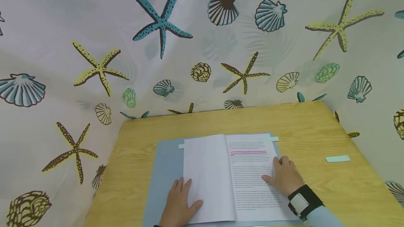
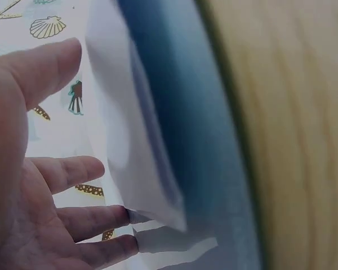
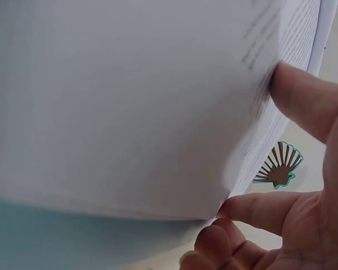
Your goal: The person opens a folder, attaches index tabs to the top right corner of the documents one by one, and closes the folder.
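A stapled-looking booklet lies spread on a blue-grey folder (image 1: pixel 167 160). Its left page (image 1: pixel 206 171) is blank; the right page (image 1: pixel 252 171) carries printed text with pink highlighted lines (image 1: pixel 248 152) near the top. My left hand (image 1: pixel 179 202) rests at the outer edge of the blank page, fingers extended and thumb spread onto the paper. At the outer edge of the printed page is my right hand (image 1: pixel 285 176), its thumb (image 3: pixel 304 93) on the paper and forefinger (image 3: pixel 259 211) at the page's edge. The other right fingers are loosely bent.
A pale mint tab (image 1: pixel 274 139) sticks out at the printed page's top, another tab (image 1: pixel 181 146) by the blank page. One mint strip (image 1: pixel 337 158) lies apart on the wooden table (image 1: pixel 139 132). A curtain (image 1: pixel 195 45) with shells and starfish hangs behind and beside the table.
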### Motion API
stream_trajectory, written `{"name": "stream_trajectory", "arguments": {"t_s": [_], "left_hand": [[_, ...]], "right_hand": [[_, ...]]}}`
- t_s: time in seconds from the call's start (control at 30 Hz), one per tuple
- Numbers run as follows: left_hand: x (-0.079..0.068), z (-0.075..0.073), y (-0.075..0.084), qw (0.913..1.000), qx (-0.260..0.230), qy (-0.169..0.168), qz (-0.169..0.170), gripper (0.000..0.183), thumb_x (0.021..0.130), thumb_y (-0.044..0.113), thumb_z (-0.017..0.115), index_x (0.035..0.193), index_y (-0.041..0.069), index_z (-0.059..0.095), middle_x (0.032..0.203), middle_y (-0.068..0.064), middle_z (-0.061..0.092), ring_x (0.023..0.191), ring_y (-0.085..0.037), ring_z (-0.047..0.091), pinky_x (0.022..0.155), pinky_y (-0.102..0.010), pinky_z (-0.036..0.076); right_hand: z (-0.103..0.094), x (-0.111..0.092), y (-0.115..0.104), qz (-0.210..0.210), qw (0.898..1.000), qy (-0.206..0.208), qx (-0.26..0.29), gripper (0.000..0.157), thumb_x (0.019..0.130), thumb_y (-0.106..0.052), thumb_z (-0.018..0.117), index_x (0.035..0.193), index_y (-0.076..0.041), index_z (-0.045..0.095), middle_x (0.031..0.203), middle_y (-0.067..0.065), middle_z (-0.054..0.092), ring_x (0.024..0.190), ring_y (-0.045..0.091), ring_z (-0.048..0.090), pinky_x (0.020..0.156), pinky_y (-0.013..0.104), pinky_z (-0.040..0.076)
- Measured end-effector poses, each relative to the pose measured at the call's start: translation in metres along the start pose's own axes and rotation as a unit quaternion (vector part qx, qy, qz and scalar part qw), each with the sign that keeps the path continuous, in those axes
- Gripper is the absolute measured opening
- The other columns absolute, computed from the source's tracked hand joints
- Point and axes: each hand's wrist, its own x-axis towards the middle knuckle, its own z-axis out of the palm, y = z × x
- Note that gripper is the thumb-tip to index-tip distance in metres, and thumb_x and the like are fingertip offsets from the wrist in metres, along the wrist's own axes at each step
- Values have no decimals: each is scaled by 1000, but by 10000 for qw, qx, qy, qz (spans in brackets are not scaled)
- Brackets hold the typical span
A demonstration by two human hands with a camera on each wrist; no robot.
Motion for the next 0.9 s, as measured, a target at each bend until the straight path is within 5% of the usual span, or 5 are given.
{"name": "stream_trajectory", "arguments": {"t_s": [0.37,0.9], "left_hand": [[-2,0,9,9997,3,-225,-30,93,75,68,65,142,6,45,146,-34,29,135,-56,20,93,-77,22],[-5,2,8,9998,106,-186,-56,94,75,70,64,143,8,44,148,-33,25,137,-54,16,96,-75,21]], "right_hand": [[-1,1,1,176,9994,-222,191,96,77,-48,77,137,17,37,110,29,44,88,35,46,70,46,46],[0,9,-4,290,9984,-354,332,93,77,-44,79,137,15,38,117,36,40,90,43,51,74,55,48]]}}
